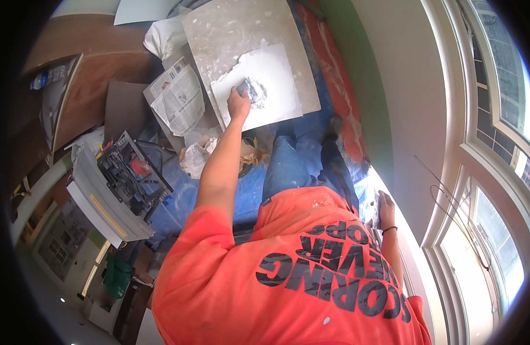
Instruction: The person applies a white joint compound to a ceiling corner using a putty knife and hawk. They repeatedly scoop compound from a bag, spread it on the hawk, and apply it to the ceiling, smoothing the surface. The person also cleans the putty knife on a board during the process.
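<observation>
My left hand [238, 104] reaches out over a white sheet [276, 63] and is closed on a small dark blue-grey tool [249, 91] smeared with white paste. Its exact kind cannot be made out. The tool touches the white, patchy surface, with grey streaks beside it. Under the sheet lies a larger grey, stained board [219, 29]. My right hand [386, 211] hangs low on the right beside the wall, a dark band round its wrist. Its fingers look stretched out, and I see nothing held in it.
Newspaper [181, 98] lies left of the board, with crumpled paper [197, 158] nearer me. A grey machine with a black frame [118, 184] stands at left on blue sheeting [181, 204]. Windows [495, 247] and a bent wire [457, 215] are on the right.
</observation>
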Demonstrator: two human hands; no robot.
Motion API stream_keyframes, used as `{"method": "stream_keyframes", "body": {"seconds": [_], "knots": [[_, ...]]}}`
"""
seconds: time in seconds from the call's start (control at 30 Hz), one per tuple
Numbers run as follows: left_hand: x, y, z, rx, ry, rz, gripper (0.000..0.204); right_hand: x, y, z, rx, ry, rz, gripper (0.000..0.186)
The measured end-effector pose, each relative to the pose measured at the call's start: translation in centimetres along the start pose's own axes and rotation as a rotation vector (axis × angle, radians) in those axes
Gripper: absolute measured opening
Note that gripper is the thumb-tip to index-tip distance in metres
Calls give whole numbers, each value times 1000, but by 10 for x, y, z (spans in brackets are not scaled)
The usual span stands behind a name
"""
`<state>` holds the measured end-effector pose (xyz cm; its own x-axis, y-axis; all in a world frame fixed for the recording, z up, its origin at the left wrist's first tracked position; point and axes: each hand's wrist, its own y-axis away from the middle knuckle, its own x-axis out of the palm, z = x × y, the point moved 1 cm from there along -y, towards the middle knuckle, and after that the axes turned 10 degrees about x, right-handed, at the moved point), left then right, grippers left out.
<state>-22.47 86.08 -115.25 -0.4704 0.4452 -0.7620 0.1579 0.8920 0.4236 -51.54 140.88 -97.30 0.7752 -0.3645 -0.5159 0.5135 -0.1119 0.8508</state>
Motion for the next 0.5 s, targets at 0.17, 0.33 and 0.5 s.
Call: {"method": "stream_keyframes", "body": {"seconds": [0.17, 0.33, 0.5], "knots": [[-23, -6, -2, 74, -73, 37, 41, 6, 2, -2, -69, 45, -21, 48], [-36, 5, -9, 143, -12, -97, 39, 9, -1, 6, -28, -16, 0, 47], [-18, 24, 5, -132, 474, -272, 24, 8, -3, 13, -107, 120, -31, 45]]}}
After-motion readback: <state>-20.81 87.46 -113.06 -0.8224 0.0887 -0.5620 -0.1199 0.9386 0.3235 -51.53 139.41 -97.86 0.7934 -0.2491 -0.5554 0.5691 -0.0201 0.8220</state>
